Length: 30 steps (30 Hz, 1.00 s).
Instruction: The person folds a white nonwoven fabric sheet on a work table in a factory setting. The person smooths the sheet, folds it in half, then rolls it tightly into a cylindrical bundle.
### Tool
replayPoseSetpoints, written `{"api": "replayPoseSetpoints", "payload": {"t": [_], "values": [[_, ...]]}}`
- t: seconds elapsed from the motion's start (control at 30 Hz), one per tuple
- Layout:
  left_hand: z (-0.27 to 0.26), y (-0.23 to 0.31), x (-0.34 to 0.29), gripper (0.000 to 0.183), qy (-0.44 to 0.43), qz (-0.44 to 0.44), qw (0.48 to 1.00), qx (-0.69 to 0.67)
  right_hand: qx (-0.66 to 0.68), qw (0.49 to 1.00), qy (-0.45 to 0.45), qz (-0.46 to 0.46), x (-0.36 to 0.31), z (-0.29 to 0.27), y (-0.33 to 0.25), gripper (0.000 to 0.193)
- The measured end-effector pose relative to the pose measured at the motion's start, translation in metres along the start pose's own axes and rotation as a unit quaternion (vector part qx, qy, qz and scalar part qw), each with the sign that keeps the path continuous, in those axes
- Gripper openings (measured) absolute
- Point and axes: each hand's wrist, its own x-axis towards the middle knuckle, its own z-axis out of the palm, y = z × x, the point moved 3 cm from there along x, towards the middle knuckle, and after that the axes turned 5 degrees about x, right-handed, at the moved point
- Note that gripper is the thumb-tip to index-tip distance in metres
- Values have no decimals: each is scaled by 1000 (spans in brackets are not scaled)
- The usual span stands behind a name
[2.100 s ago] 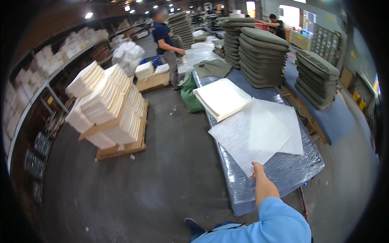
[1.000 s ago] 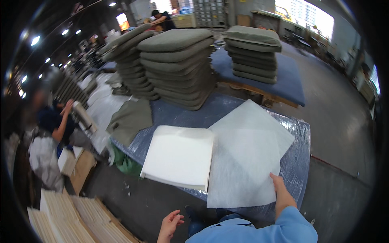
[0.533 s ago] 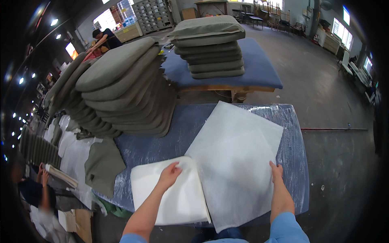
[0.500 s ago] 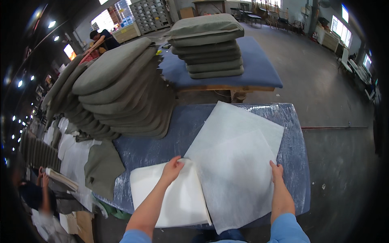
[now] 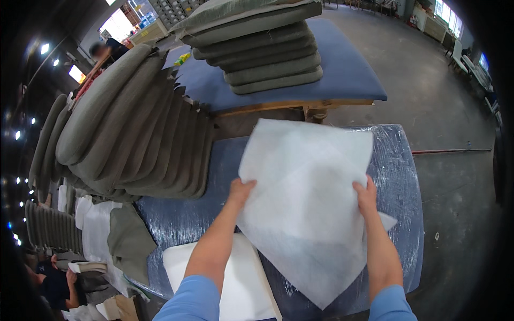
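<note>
Now white fabric sheet [image 5: 308,198] lifted between hands, left hand [image 5: 241,191] and right hand [image 5: 367,195] gripping opposite edges

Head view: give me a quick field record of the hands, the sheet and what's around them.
left hand: grips the left edge of the white sheet
right hand: grips the sheet's right edge
sheet: lifted, one corner hanging toward the person
table: blue top under clear wrap
white stack: lies on the table, beside the left forearm
grey cushions: leaning pile at the table's left
second cushion pile: on a blue table behind
</note>
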Motion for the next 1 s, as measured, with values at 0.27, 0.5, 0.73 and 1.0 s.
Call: {"api": "replayPoseSetpoints", "payload": {"t": [0.27,0.5,0.73,1.0], "values": [[-132,-21,33,82,131,-31,984,115,-296,951,-85,-14,65,142,-5,70],[-128,-28,-62,88,258,59,907,327,-419,908,-22,8,42,54,11,83],[-125,-80,-245,46,255,162,938,172,-308,933,-166,-80,-19,62,-72,28],[-166,-143,-432,36,233,85,952,181,-51,969,-217,-108,-84,138,-188,26]]}}
